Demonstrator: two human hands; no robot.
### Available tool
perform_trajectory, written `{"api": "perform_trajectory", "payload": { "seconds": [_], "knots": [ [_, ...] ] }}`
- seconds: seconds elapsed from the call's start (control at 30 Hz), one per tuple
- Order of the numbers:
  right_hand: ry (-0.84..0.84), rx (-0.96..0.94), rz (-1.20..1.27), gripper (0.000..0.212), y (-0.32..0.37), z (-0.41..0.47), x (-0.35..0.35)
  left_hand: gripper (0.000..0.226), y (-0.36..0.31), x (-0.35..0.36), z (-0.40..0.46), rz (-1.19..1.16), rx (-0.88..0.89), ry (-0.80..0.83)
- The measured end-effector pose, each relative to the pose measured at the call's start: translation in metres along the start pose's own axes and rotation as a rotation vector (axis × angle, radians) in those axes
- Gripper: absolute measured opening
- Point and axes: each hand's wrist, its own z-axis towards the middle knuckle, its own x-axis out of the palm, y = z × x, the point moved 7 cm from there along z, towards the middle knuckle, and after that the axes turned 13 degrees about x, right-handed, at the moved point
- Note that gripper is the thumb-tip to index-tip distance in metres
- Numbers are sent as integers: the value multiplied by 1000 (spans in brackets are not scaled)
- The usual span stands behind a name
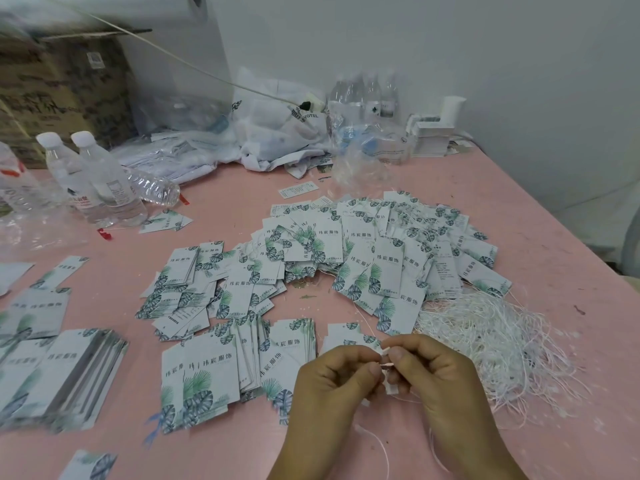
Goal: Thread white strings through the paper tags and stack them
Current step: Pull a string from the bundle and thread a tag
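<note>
Head view: I see my left hand point(334, 379) and right hand point(433, 370) pinching one white string point(385, 364) between them; paper tags point(363, 258) lie ahead, loose strings point(491, 337) just right, on tabletop point(540, 230).

Both hands' fingers point(372, 370) pinch a paper tag point(388, 388) above the pink table point(554, 271).

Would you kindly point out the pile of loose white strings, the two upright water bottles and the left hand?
pile of loose white strings point(485, 337), head view, middle of the tangle.
two upright water bottles point(104, 181), head view, right bottle's body.
left hand point(329, 379), head view, back of hand.
</note>
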Motion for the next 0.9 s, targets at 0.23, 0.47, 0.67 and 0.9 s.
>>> {"api": "perform_trajectory", "payload": {
  "seconds": [0.23,0.47,0.67,0.9],
  "knots": [
    [3,-24,-30,23,3,-1,2,11,-13,-4,-2,306,199,-20],
    [33,10,10,23,3,-2,2,16,-16,-3,-1,480,238,4],
    [41,30,-10,27,3,-2,2,5,-13,-3,-1,435,199,2],
    [65,35,-58,23,6,-3,4,9,-14,-1,-2,438,207,18]
  ]
}}
